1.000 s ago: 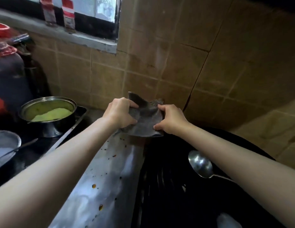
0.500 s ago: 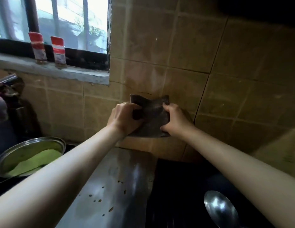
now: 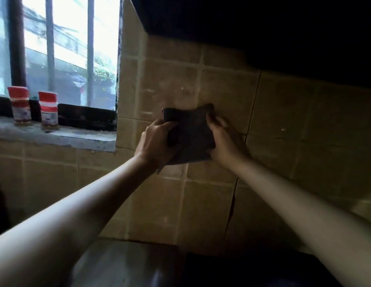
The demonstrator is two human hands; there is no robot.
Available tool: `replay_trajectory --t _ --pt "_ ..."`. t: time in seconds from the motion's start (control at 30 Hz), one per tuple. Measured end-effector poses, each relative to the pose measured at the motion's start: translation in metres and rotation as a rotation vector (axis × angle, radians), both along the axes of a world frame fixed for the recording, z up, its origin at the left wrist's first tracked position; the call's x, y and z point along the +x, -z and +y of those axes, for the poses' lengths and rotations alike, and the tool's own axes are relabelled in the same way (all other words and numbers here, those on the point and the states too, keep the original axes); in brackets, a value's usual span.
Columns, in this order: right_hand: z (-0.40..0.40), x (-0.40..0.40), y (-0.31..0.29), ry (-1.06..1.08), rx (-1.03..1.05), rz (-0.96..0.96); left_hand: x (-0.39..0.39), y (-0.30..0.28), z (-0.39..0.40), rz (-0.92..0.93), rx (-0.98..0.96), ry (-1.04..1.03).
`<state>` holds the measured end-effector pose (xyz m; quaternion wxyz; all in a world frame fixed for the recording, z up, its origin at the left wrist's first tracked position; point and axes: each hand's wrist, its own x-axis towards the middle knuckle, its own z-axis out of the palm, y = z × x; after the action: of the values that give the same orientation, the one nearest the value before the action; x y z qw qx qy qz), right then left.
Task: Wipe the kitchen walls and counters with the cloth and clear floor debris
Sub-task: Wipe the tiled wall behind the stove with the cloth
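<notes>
Grip: left hand (image 3: 157,145) and right hand (image 3: 222,139) pinching opposite edges of dark cloth (image 3: 189,134), now raised from desk's back edge up the tiled wall (image 3: 279,112); wall wiping evidently starting.

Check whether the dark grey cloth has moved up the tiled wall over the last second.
Yes. The dark grey cloth has risen: it was down by the counter, below the grey window sill, and now sits level with that sill.
</notes>
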<state>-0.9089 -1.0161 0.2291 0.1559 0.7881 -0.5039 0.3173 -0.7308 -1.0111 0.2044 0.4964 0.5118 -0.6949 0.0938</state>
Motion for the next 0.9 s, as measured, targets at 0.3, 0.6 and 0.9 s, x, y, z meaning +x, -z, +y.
replay_trajectory --t 0.3,0.6,0.9 --pt "-0.029 0.003 -0.002 0.193 -0.041 0.149 0.002 -0.003 -0.025 -0.128 -0.030 -0.015" --pt "-0.053 0.004 0.026 0.378 -0.485 0.492 0.017 0.006 -0.050 -0.629 -0.425 -0.481" --pt "-0.072 -0.003 0.046 0.250 -0.538 0.474 0.026 0.029 -0.071 -0.763 -0.397 -0.490"
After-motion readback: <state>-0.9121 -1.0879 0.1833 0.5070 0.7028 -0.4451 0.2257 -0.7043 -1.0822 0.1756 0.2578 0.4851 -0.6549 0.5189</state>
